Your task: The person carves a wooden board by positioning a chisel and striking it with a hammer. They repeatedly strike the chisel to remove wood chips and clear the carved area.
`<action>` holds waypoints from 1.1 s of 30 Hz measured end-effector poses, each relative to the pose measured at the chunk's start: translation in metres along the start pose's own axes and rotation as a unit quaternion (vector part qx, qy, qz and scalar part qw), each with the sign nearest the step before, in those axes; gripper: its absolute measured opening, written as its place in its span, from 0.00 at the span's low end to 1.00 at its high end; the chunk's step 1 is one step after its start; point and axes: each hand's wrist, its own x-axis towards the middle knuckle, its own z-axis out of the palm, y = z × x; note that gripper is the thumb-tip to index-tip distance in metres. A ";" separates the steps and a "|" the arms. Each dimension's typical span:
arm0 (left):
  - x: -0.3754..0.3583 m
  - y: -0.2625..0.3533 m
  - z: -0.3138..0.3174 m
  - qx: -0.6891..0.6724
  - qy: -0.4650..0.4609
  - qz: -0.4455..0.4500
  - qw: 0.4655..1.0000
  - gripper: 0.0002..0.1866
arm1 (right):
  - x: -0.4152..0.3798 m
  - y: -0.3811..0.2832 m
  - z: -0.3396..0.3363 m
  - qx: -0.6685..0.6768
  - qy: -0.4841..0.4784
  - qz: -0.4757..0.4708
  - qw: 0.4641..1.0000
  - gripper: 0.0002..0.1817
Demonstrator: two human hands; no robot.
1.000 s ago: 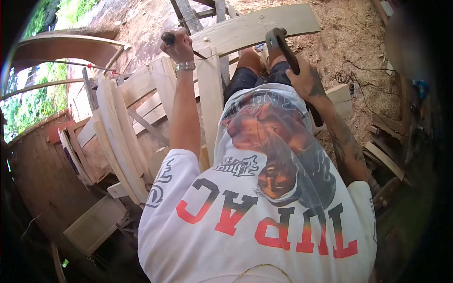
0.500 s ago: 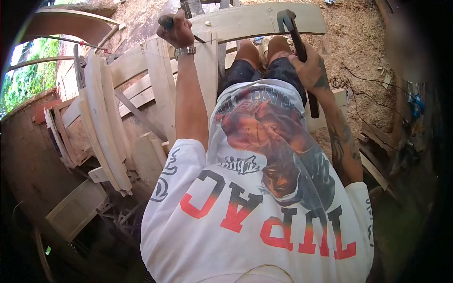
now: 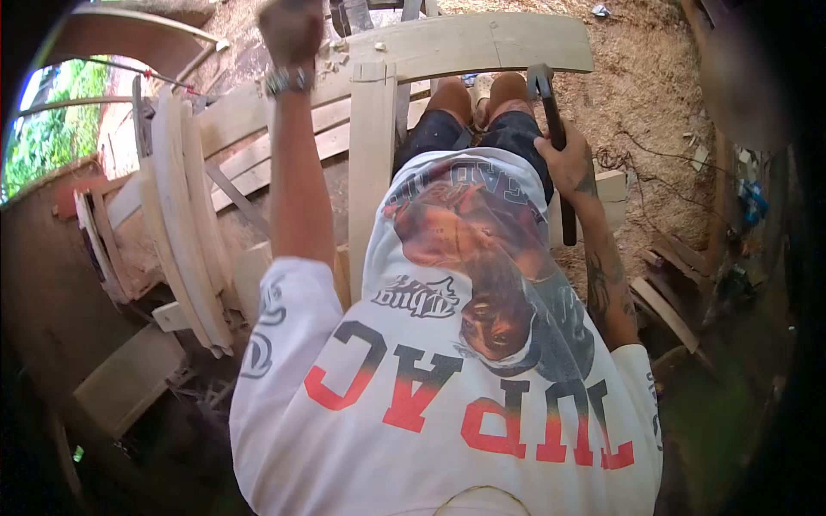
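Observation:
My left hand [image 3: 291, 39] is up at the top edge of the view, blurred and closed like a fist. The chisel it held a moment ago is hard to make out now. Below my left hand, a pale board [image 3: 372, 163] with pencil lines near its end meets a wide curved plank [image 3: 490, 41]. Small wood chips [image 3: 338, 58] lie on the plank's left part. My right hand [image 3: 568, 159] grips a dark hammer [image 3: 551, 107] by the handle, its head up close to the plank's near edge, above my right knee.
Several long curved pieces of wood [image 3: 185, 215] stand stacked on the left. Wood shavings [image 3: 645, 95] cover the ground. Dark cables [image 3: 645, 155] run over the shavings at the right, near scrap wood [image 3: 667, 310].
My left hand has moved left and up, away from the marked board, and the chisel no longer shows clearly. The hammer has dropped slightly. Chips now show on the curved plank.

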 end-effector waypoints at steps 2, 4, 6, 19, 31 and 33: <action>-0.067 0.009 0.013 0.007 -0.176 -0.154 0.972 0.24 | -0.008 0.023 0.009 0.032 0.021 0.005 0.999 0.14; -0.128 0.028 0.021 0.231 -0.301 -0.239 0.894 0.41 | -0.019 0.040 0.012 0.043 0.024 0.043 0.998 0.14; -0.183 0.032 0.017 0.280 -0.305 -0.235 0.879 0.54 | -0.035 0.057 0.010 0.048 0.039 0.063 0.996 0.14; -0.179 0.040 0.027 0.277 -0.265 -0.320 0.867 0.38 | -0.057 0.119 0.001 0.152 0.062 0.171 0.971 0.13; -0.068 -0.009 0.033 -0.136 0.012 -0.291 0.947 0.12 | -0.062 0.119 0.003 0.156 0.081 0.157 0.972 0.12; -0.039 0.004 0.029 -0.371 0.073 -0.309 0.872 0.16 | -0.062 0.123 0.002 0.167 0.080 0.158 0.970 0.12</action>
